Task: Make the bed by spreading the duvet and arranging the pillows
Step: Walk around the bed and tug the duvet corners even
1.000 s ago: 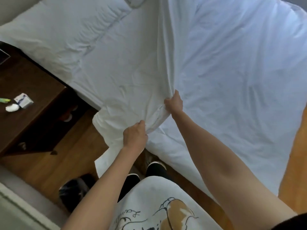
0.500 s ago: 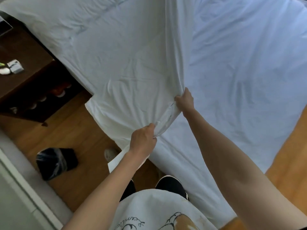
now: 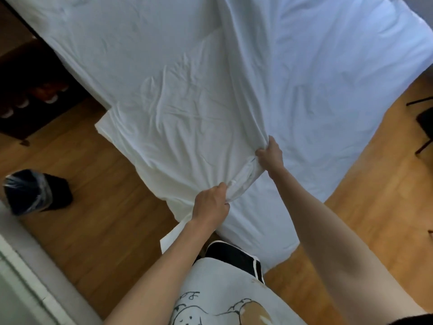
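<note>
A white duvet (image 3: pixel 182 109) lies spread over the left part of the bed (image 3: pixel 339 78), its near edge hanging past the mattress corner toward the floor. My left hand (image 3: pixel 210 204) grips the bunched near edge of the duvet. My right hand (image 3: pixel 269 156) grips the same edge a little farther up and to the right, where a long fold runs away across the bed. The cloth between my hands is gathered into a roll. No pillow is in view.
A dark wooden bedside cabinet (image 3: pixel 25 90) stands at the left. A black bin with a plastic liner (image 3: pixel 32 191) sits on the wooden floor (image 3: pixel 93 207). Dark chair legs (image 3: pixel 421 127) show at the right edge. My feet stand at the bed's corner.
The view has swung toward the foot of the bed; the pillow and the cabinet top have left the frame. Both hands keep their grip and have pulled the duvet edge toward me.
</note>
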`<state>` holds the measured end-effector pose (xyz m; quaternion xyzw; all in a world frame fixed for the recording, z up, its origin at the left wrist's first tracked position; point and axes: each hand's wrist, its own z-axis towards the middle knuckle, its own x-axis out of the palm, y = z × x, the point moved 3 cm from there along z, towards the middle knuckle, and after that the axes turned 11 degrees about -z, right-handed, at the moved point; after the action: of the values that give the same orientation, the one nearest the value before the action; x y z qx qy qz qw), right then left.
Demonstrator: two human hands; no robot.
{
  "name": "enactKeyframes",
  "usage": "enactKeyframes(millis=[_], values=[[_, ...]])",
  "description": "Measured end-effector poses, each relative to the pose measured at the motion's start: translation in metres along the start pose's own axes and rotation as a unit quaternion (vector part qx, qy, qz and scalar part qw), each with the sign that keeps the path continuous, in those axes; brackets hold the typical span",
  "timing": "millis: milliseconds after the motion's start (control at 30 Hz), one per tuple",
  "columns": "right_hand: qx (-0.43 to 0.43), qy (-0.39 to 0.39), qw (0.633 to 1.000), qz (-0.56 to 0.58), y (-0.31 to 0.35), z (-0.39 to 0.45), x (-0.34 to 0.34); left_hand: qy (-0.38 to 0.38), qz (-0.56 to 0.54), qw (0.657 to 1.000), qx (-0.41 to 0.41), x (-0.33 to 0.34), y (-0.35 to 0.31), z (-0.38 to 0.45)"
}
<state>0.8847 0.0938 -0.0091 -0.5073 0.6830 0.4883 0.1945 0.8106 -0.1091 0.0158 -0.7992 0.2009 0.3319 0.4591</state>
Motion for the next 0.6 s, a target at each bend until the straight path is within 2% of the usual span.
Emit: enactKeyframes(millis=[333, 600], values=[[-0.055, -0.006, 0.997, -0.053, -0.102, -0.049, -0.056, -0.052, -0.011, 0.998, -0.015, 0.085, -0.086, -0.073], [-0.083, 0.034, 0.996, 0.002, -0.228, -0.055, -0.087, -0.073, 0.022, 0.996, -0.05, 0.199, -0.159, -0.104]])
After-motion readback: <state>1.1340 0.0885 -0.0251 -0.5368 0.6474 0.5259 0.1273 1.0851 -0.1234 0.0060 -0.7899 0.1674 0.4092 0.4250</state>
